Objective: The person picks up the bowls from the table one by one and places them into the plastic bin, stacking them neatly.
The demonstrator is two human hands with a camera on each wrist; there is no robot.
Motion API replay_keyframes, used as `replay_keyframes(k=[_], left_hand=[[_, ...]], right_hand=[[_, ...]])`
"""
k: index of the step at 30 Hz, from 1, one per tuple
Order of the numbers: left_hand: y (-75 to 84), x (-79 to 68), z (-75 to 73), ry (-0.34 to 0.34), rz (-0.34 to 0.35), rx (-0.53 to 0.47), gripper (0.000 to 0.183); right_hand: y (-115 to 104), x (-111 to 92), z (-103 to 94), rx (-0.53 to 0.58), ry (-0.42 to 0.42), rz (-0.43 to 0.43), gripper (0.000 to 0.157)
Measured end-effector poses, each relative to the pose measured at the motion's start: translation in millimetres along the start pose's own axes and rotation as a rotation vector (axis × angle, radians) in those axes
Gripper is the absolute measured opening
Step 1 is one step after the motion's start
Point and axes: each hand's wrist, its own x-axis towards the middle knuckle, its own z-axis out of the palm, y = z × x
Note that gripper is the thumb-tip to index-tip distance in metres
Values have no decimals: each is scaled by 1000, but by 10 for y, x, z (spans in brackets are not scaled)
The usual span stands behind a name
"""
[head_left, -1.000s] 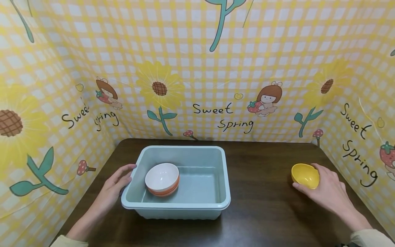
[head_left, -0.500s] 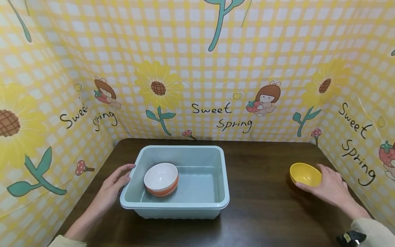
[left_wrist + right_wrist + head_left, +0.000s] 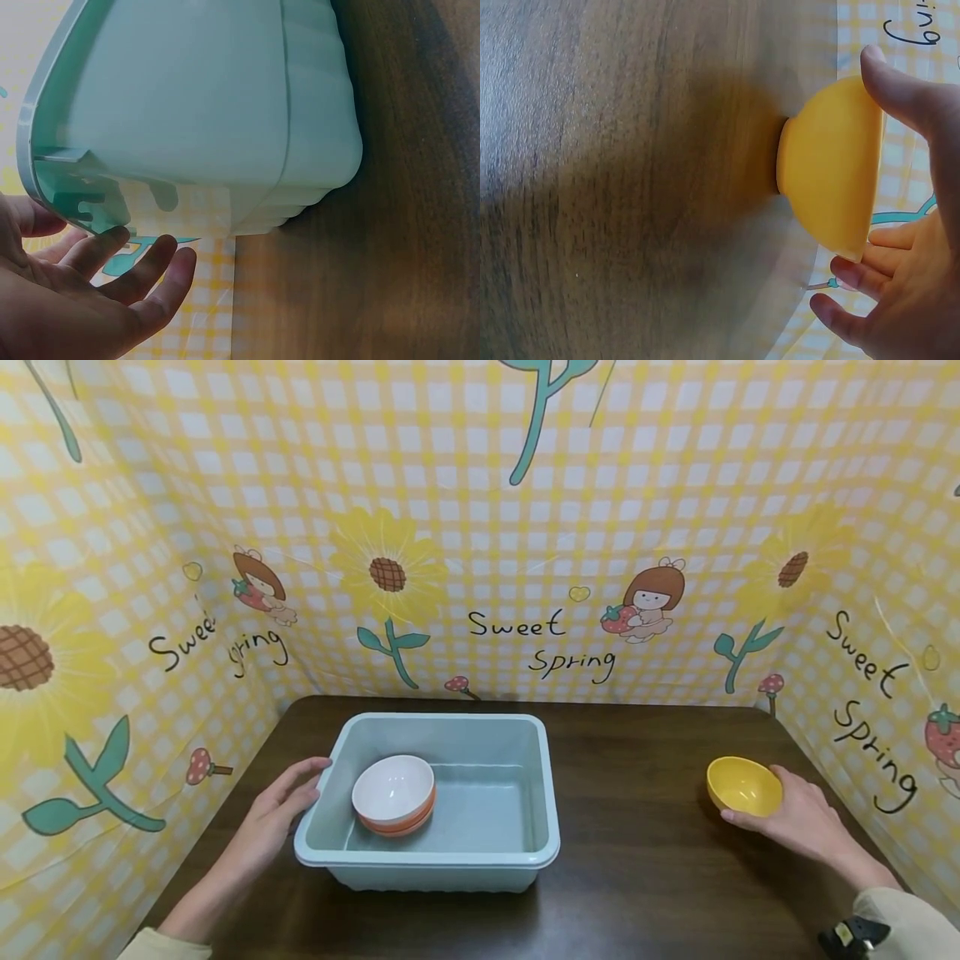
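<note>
On the left of the dark table stands a pale blue-green plastic basin (image 3: 487, 860). Inside it, toward the left, is a stack of bowls: a white bowl (image 3: 393, 789) on top, orange rims (image 3: 401, 828) below. My left hand (image 3: 273, 810) touches the basin's left side by the rim; in the left wrist view its fingers are spread and loosely bent. Far to the right, my right hand (image 3: 802, 818) holds a yellow bowl (image 3: 742, 787) at its rim, thumb on one side and fingers on the other. I cannot tell whether the bowl's foot (image 3: 784, 154) touches the table.
A yellow checked cloth (image 3: 525, 568) with sunflowers and lettering hangs behind the table and along both sides. Dark wood tabletop (image 3: 622, 827) lies between the basin and the yellow bowl. A black wristband (image 3: 855, 937) shows at the right sleeve.
My right hand has shifted slightly right relative to the bowl's rim, and the bowl appears turned a little. The left hand, basin and stacked bowls stay put.
</note>
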Motion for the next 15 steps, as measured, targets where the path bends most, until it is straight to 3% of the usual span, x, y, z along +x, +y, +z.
replay_keyframes(k=[15], left_hand=[[4, 13, 9, -1, 7, 26, 43]], right_hand=[[-12, -22, -10, -29, -34, -20, 118]])
